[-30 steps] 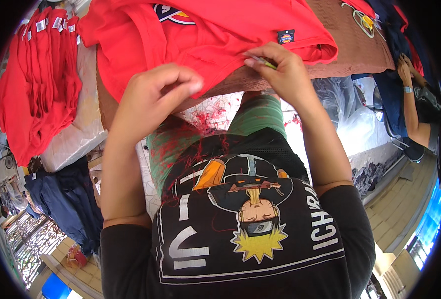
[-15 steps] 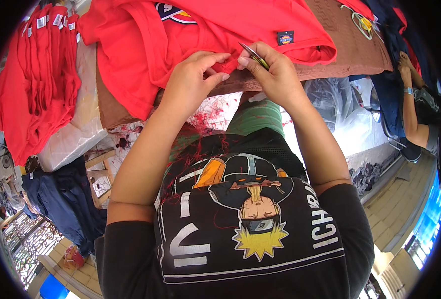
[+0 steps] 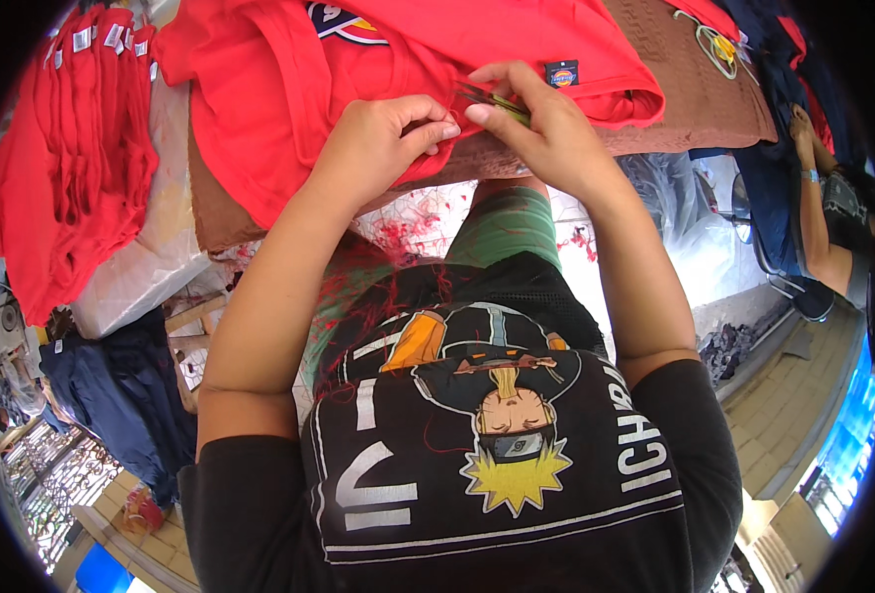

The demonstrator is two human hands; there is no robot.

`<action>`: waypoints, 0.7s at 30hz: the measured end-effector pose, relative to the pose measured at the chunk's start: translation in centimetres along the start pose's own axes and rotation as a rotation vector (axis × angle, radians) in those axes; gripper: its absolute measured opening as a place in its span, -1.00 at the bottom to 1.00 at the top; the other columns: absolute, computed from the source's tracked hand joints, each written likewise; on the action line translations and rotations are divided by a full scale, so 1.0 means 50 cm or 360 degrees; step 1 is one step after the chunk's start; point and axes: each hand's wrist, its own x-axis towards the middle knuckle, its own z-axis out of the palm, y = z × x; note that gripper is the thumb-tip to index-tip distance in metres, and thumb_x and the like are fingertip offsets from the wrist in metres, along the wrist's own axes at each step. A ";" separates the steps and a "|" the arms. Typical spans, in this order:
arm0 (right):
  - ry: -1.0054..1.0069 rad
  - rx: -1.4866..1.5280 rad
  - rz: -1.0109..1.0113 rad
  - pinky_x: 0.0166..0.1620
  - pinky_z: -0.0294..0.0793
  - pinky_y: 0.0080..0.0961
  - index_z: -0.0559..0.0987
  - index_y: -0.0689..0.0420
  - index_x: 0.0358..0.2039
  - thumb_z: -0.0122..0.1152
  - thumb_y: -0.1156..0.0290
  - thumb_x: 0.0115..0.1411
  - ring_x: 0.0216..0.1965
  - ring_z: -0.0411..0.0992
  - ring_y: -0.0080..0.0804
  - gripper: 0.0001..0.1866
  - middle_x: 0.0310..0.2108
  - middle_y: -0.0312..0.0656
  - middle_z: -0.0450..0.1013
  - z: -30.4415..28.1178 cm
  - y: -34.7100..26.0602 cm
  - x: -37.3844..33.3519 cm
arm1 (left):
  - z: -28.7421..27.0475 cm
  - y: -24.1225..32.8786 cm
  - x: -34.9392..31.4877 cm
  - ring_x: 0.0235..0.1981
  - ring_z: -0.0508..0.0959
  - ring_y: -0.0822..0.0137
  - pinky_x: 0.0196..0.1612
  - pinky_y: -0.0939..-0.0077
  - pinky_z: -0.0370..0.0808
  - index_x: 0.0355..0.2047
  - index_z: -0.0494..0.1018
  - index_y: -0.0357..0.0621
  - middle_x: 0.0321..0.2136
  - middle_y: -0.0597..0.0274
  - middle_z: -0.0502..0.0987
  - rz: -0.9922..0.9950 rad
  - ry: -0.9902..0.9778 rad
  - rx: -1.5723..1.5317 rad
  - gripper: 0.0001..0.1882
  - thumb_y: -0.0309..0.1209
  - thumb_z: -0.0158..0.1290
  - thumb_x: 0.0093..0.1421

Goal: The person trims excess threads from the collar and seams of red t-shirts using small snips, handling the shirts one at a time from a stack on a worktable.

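A red garment [image 3: 517, 44] with a printed emblem and a small dark label lies spread over the brown cloth-covered table in front of me. My left hand [image 3: 373, 143] is closed in a pinch at the garment's near edge, thumb against forefinger. My right hand [image 3: 551, 128] holds a pair of thread snips [image 3: 505, 104], greenish at the handle. Their dark blades are parted and point left toward the pinched edge, just beyond my left fingertips. Any thread between the hands is too small to make out.
Several red garments with white tags [image 3: 72, 168] hang at the left. Dark blue clothing [image 3: 116, 395] hangs below them. Red thread scraps [image 3: 393, 232] litter my lap and the floor. A yellow-and-white cord [image 3: 719, 49] lies at the table's right. Another person's arm [image 3: 811, 198] shows at far right.
The snips have gone from closed to parted blades, and my right hand has turned and lifted its forefinger. My left hand has shifted slightly, still pinching the red cloth.
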 end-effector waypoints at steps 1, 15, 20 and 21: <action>0.0007 0.0051 -0.0074 -0.28 0.44 -0.37 0.53 0.19 -0.24 0.25 0.28 0.16 -0.38 0.49 -0.22 -0.74 -0.38 -0.07 0.50 -0.003 0.009 -0.005 | -0.004 0.001 0.001 -0.45 0.59 0.43 -0.33 0.56 0.50 -0.31 0.56 -0.20 -0.48 0.21 0.60 -0.0020 -0.0041 -0.0056 -0.85 -0.38 0.11 0.20; -0.0331 -0.0321 -0.0352 -0.24 0.46 -0.39 0.49 0.21 -0.25 0.27 0.52 0.05 -0.29 0.49 -0.15 -0.77 -0.35 -0.10 0.44 -0.030 0.001 -0.016 | -0.003 -0.009 0.008 -0.47 0.60 0.48 -0.34 0.60 0.50 -0.31 0.52 -0.24 -0.48 0.23 0.61 0.0005 -0.0067 -0.0317 -0.81 -0.34 0.09 0.22; -0.0228 -0.0400 -0.0474 -0.30 0.43 -0.24 0.51 0.11 -0.32 0.27 0.37 0.05 -0.32 0.47 -0.10 -0.81 -0.39 -0.15 0.47 -0.014 -0.007 -0.015 | -0.004 -0.009 0.008 -0.47 0.60 0.48 -0.35 0.59 0.50 -0.30 0.52 -0.24 -0.48 0.23 0.61 -0.0028 -0.0055 -0.0322 -0.81 -0.34 0.09 0.22; -0.0228 -0.0410 -0.0485 -0.30 0.43 -0.23 0.51 0.11 -0.32 0.27 0.36 0.05 -0.32 0.47 -0.10 -0.81 -0.39 -0.16 0.47 -0.013 -0.009 -0.015 | -0.004 -0.010 0.008 -0.47 0.60 0.48 -0.35 0.59 0.50 -0.30 0.52 -0.23 -0.48 0.23 0.61 -0.0030 -0.0052 -0.0332 -0.81 -0.34 0.09 0.22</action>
